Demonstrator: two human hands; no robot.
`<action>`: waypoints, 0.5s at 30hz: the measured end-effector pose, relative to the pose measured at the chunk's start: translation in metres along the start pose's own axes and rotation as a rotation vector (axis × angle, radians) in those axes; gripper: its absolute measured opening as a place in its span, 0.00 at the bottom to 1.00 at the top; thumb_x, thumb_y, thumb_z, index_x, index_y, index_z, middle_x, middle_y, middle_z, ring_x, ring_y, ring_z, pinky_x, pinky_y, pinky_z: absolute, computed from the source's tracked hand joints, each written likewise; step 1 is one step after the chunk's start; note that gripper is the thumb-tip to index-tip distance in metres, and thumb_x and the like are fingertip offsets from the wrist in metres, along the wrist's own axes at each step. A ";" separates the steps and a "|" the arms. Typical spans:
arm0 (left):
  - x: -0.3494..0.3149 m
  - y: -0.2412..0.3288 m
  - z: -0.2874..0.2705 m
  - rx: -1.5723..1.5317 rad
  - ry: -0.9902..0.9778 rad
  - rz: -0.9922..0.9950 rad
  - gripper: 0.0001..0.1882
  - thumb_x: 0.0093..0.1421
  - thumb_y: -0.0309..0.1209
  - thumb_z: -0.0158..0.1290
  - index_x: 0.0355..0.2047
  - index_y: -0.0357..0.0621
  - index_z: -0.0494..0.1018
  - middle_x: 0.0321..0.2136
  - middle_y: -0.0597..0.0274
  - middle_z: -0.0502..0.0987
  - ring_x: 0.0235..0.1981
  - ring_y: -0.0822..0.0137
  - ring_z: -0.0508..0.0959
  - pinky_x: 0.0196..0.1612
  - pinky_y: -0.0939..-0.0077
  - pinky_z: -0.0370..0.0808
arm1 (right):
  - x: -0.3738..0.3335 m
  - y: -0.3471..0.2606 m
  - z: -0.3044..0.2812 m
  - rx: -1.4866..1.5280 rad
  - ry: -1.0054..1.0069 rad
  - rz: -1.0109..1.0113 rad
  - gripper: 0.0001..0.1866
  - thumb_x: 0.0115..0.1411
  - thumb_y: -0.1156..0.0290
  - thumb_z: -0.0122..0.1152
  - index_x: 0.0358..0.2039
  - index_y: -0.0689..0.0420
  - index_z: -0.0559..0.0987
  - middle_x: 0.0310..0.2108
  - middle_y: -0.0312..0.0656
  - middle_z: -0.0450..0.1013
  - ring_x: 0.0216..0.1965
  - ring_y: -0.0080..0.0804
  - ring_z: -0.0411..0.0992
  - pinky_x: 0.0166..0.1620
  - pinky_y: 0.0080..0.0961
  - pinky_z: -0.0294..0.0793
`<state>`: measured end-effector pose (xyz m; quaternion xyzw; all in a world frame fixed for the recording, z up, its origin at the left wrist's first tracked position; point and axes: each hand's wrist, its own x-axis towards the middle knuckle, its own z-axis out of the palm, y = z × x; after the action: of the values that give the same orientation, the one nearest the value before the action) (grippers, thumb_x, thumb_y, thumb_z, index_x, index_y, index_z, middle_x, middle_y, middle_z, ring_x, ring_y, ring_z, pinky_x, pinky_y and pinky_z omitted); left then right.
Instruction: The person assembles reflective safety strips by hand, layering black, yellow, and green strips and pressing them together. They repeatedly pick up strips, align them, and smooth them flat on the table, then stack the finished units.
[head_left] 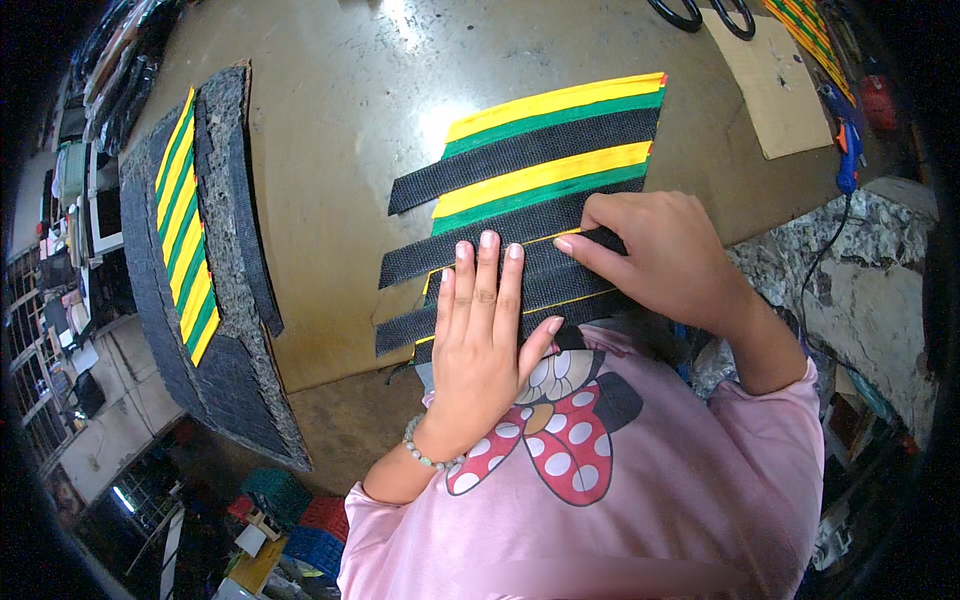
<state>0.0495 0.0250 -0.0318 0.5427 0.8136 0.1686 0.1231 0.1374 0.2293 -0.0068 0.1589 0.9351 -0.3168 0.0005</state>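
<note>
The left hand (478, 345) lies flat, fingers straight and slightly spread, gripping nothing, its fingertips resting on the striped piece (540, 182). The right hand (670, 255) has its thumb and curled forefinger closed on a black strip of that piece; its other fingertips are hidden. The piece, with yellow, green and black bands, lies at the near edge of the table (330, 200), its lowest part covered by the left hand. A beaded bracelet (430, 460) circles the left wrist. The pink shirt (690, 450), against the table's near edge, bears a printed dotted bow; a blurred band crosses its lower part.

On the table's left side a rough dark slab (225, 240) carries a yellow-and-green strip (185, 240). At the table's far right lie cardboard (775, 90), its small dark marks too small to read, black handles (738, 20) cut off by the frame, and a blue corded tool (848, 150).
</note>
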 end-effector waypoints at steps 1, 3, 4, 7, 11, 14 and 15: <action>0.000 0.000 0.000 0.004 -0.007 0.001 0.38 0.60 0.46 0.53 0.64 0.36 0.57 0.66 0.40 0.53 0.67 0.41 0.52 0.66 0.48 0.51 | 0.000 0.000 0.000 0.007 0.003 0.011 0.17 0.58 0.56 0.59 0.24 0.58 0.76 0.22 0.48 0.74 0.26 0.49 0.75 0.28 0.42 0.71; -0.001 0.001 0.000 0.016 -0.007 0.005 0.38 0.60 0.46 0.53 0.64 0.37 0.57 0.66 0.40 0.53 0.67 0.41 0.52 0.66 0.48 0.51 | -0.001 0.000 0.001 0.028 0.008 0.028 0.16 0.57 0.58 0.62 0.25 0.59 0.75 0.21 0.48 0.72 0.25 0.48 0.73 0.27 0.40 0.67; -0.001 0.001 0.000 0.022 -0.008 0.007 0.38 0.60 0.46 0.53 0.64 0.38 0.57 0.66 0.40 0.53 0.67 0.41 0.52 0.66 0.48 0.50 | -0.001 0.000 0.002 0.022 0.014 0.028 0.16 0.57 0.58 0.62 0.25 0.59 0.75 0.21 0.48 0.72 0.25 0.48 0.73 0.27 0.40 0.67; 0.000 0.001 0.000 0.052 0.019 0.006 0.37 0.60 0.48 0.54 0.63 0.40 0.60 0.65 0.41 0.56 0.66 0.43 0.56 0.65 0.51 0.54 | -0.002 0.001 0.004 0.011 0.031 0.019 0.16 0.57 0.58 0.62 0.24 0.59 0.75 0.21 0.48 0.72 0.24 0.48 0.73 0.26 0.40 0.67; 0.004 0.005 -0.003 0.033 0.026 -0.004 0.34 0.61 0.42 0.53 0.63 0.37 0.59 0.65 0.40 0.55 0.67 0.42 0.54 0.66 0.49 0.52 | -0.003 0.001 0.006 -0.036 0.051 -0.003 0.16 0.58 0.56 0.60 0.25 0.57 0.75 0.21 0.48 0.74 0.25 0.49 0.74 0.27 0.43 0.70; 0.007 0.014 -0.006 0.113 0.052 -0.035 0.33 0.60 0.39 0.52 0.62 0.34 0.60 0.63 0.40 0.59 0.66 0.44 0.57 0.65 0.51 0.54 | -0.003 -0.001 0.008 -0.079 0.077 -0.016 0.17 0.58 0.55 0.59 0.25 0.56 0.75 0.21 0.48 0.74 0.26 0.49 0.76 0.28 0.43 0.73; 0.007 0.018 -0.006 0.150 0.057 -0.049 0.32 0.60 0.38 0.51 0.61 0.33 0.60 0.63 0.40 0.59 0.66 0.44 0.57 0.65 0.51 0.54 | -0.003 -0.002 0.009 -0.090 0.086 -0.018 0.17 0.58 0.55 0.59 0.25 0.56 0.75 0.21 0.48 0.75 0.26 0.48 0.76 0.28 0.42 0.73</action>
<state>0.0600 0.0375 -0.0193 0.5251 0.8402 0.1196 0.0629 0.1389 0.2214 -0.0127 0.1638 0.9489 -0.2673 -0.0357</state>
